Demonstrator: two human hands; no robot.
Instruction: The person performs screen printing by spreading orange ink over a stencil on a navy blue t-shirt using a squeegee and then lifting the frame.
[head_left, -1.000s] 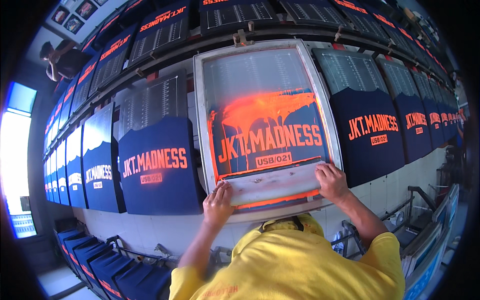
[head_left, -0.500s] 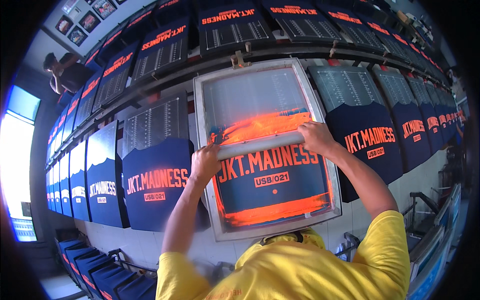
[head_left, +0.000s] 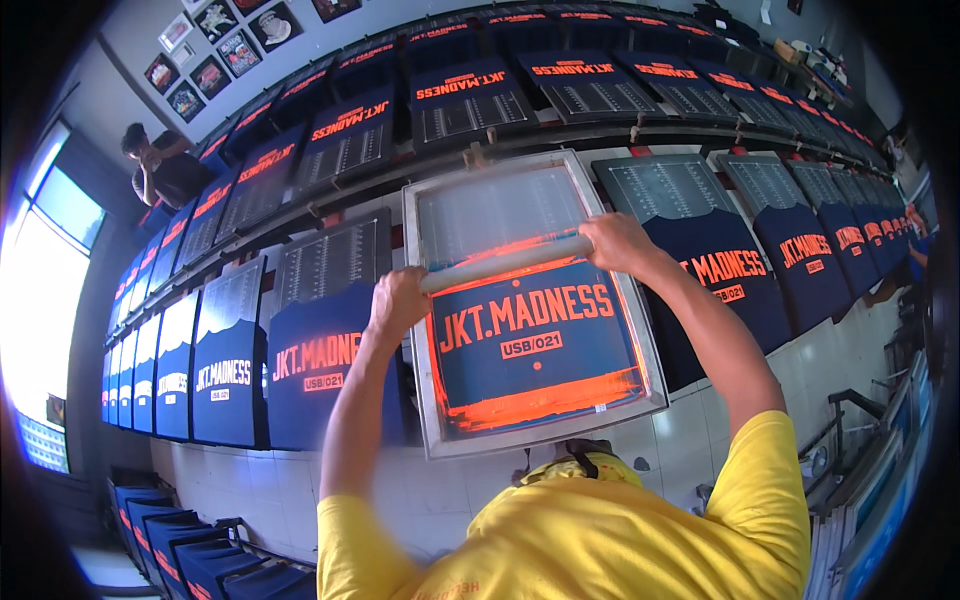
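My left hand (head_left: 399, 300) is closed round the left end of a long pale squeegee (head_left: 507, 265). The right end of that bar is gripped by my right hand (head_left: 617, 243). Crosswise, the squeegee rests on a framed printing screen (head_left: 548, 431), in its far half. Through the mesh, orange lettering shows over dark navy cloth on the near side of the bar. Orange ink (head_left: 542, 398) lies in a thick band along the screen's near end, and a thin strip of it shows just beyond the squeegee. The squeegee's blade is hidden under the bar.
Printing boards with navy shirt panels run in a row left (head_left: 320, 350) and right (head_left: 725, 240) of the screen. Behind a rail stands another such row (head_left: 470, 105). A person (head_left: 160, 165) is at the far left. More frames (head_left: 860, 510) stand at lower right.
Both hands have pushed the squeegee farther up the screen, away from me. The broad orange ink patch beyond it has shrunk to a thin strip. My view has also shifted a little.
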